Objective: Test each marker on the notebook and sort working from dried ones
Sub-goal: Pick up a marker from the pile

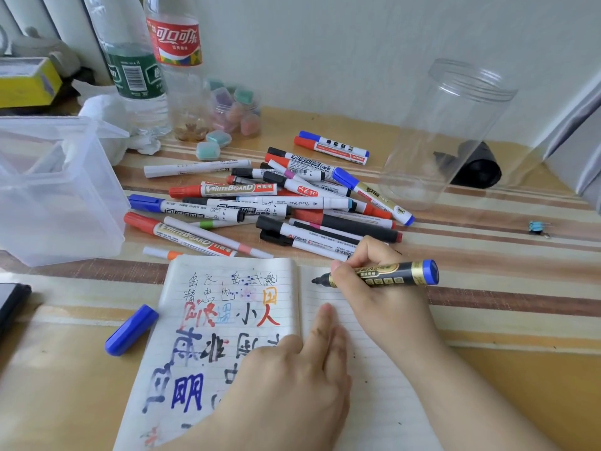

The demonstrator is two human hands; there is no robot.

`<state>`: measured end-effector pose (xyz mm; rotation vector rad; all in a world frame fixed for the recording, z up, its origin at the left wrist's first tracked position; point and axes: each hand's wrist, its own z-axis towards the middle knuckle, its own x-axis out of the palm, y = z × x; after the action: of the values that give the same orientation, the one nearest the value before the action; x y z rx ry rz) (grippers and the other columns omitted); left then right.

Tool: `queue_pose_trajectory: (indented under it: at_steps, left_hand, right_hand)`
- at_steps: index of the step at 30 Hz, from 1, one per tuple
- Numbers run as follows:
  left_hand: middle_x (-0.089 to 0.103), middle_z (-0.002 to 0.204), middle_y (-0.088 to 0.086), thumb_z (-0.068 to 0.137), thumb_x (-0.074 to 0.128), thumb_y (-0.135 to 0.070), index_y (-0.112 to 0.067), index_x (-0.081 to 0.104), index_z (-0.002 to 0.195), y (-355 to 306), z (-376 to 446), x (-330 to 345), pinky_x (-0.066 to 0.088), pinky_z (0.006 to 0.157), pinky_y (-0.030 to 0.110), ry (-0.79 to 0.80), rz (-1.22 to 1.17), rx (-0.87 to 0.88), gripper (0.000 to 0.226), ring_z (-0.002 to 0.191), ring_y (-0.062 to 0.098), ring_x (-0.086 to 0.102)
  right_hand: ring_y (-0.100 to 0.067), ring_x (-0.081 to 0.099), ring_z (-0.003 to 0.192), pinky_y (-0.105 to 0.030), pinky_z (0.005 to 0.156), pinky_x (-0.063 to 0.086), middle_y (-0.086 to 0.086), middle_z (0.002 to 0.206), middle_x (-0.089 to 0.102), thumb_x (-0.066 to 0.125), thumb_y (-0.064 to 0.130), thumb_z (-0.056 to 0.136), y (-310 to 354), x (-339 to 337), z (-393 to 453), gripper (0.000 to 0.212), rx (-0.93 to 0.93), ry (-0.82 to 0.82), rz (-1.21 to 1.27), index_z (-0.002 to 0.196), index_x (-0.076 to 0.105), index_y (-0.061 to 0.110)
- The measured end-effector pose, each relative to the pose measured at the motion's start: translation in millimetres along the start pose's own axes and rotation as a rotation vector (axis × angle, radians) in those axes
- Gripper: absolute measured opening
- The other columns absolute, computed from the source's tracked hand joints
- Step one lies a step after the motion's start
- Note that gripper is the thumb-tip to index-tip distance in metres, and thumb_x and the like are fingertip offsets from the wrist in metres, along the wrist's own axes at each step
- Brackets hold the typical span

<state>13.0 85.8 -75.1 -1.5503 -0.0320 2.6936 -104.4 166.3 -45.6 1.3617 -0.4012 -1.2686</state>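
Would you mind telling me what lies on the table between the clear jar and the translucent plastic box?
In the head view, the pile of markers lies between the clear jar and the plastic box.

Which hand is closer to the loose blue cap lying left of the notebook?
Left. The left hand presses the notebook beside the blue cap; the right hand holds a marker farther right.

Both forearms are seen bare, with no sleeve worn. Small dark ink smudges are seen on the fingers of the left hand [292, 382]. The right hand [377, 288] is ringless.
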Motion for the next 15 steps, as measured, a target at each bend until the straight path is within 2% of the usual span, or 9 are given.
queue_pose_trajectory:
  at_steps: [2,5,7,9,11,15]
  left_hand:
    - [0.071,0.101,0.009,0.09,0.022,-0.025,-0.015,0.076,0.086,0.2,0.2,-0.6,0.033,0.036,0.013,-0.002,0.003,0.002,0.055,0.036,0.012,0.048]
    - [0.071,0.101,0.008,0.091,0.021,-0.025,-0.015,0.076,0.086,0.4,0.0,-1.1,0.033,0.036,0.014,-0.004,0.002,0.008,0.056,0.036,0.012,0.048]
    - [0.071,0.102,0.008,0.091,0.02,-0.026,-0.015,0.076,0.086,0.5,-0.2,-1.2,0.033,0.036,0.014,-0.002,0.0,0.01,0.057,0.036,0.012,0.048]
    - [0.071,0.102,0.009,0.091,0.02,-0.026,-0.015,0.076,0.087,0.4,-0.3,-1.1,0.033,0.036,0.014,0.0,-0.001,0.012,0.057,0.036,0.012,0.048]
    - [0.071,0.102,0.009,0.091,0.02,-0.026,-0.015,0.076,0.087,0.6,-0.4,-1.1,0.033,0.036,0.014,0.004,0.002,0.015,0.057,0.037,0.012,0.049]
    - [0.071,0.102,0.009,0.091,0.02,-0.027,-0.015,0.076,0.087,1.0,-0.1,-1.6,0.033,0.037,0.013,0.003,0.015,0.016,0.057,0.037,0.013,0.049]
  right_hand:
    - [-0.013,0.044,0.052,-0.018,0.05,0.036,-0.007,0.056,0.053,0.068,0.021,0.081,1.1,0.0,0.0,0.031,0.0,0.002,-0.001,0.06,0.047,0.015]
    - [-0.005,0.039,0.047,-0.013,0.046,0.032,0.006,0.047,0.042,0.067,0.013,0.081,0.7,-0.3,0.0,0.031,0.036,0.025,-0.016,0.059,0.045,0.013]
    - [-0.005,0.038,0.046,-0.013,0.047,0.032,0.006,0.046,0.041,0.068,0.015,0.08,-0.6,-0.7,0.0,0.03,0.046,0.018,-0.014,0.06,0.046,0.012]
    - [-0.005,0.039,0.048,-0.016,0.048,0.033,-0.001,0.049,0.045,0.066,0.025,0.077,-1.3,-1.1,-0.2,0.027,0.043,-0.005,-0.017,0.062,0.047,0.012]
    - [-0.005,0.039,0.048,-0.018,0.048,0.033,0.002,0.049,0.046,0.063,0.03,0.076,-1.5,-1.4,-0.3,0.025,0.044,-0.019,-0.035,0.063,0.047,0.015]
    - [-0.005,0.039,0.046,-0.016,0.046,0.033,0.009,0.046,0.043,0.067,0.021,0.08,-0.4,-0.4,-0.7,0.031,0.048,-0.015,-0.048,0.058,0.045,0.018]
